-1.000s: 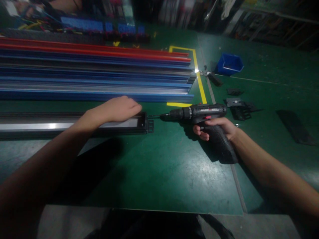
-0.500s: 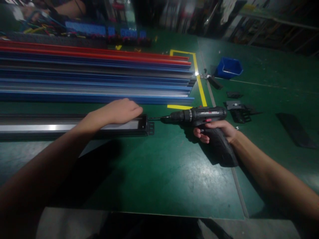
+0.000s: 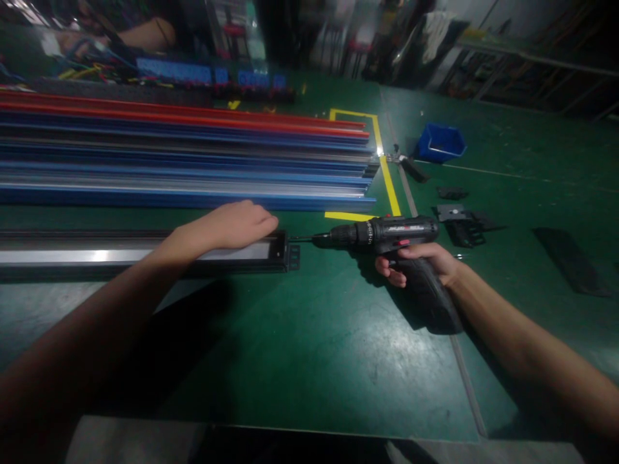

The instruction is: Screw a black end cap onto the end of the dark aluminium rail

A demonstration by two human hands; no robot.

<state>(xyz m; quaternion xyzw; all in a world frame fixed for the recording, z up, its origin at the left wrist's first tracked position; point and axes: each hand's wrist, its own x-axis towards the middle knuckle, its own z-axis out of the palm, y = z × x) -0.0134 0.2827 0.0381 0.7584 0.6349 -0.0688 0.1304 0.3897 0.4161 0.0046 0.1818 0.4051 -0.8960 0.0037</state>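
My right hand (image 3: 420, 261) is wrapped round the grip of a black cordless drill (image 3: 401, 231), which points left. Its long bit (image 3: 302, 239) reaches the right end of a long black housing with a silver strip (image 3: 232, 256); the exact contact at the tip is too small to make out. My left hand (image 3: 242, 224) lies over the top of this housing near that end, its fingers curled over the far side and partly hidden. A small black slotted bracket (image 3: 294, 256) sticks out from the housing's end.
Behind the housing lie red rails (image 3: 290, 122) and blue rails (image 3: 290, 201), beside yellow tape (image 3: 391, 187). To the right are a blue bin (image 3: 441, 143), pliers (image 3: 413, 169), black brackets (image 3: 461, 225) and a dark flat piece (image 3: 573, 261). At the back left, a person's arm (image 3: 145, 35) is near wires.
The whole view has shifted slightly, so things sit a little lower in the picture. Both hands, the drill and the housing keep nearly the same positions relative to one another.
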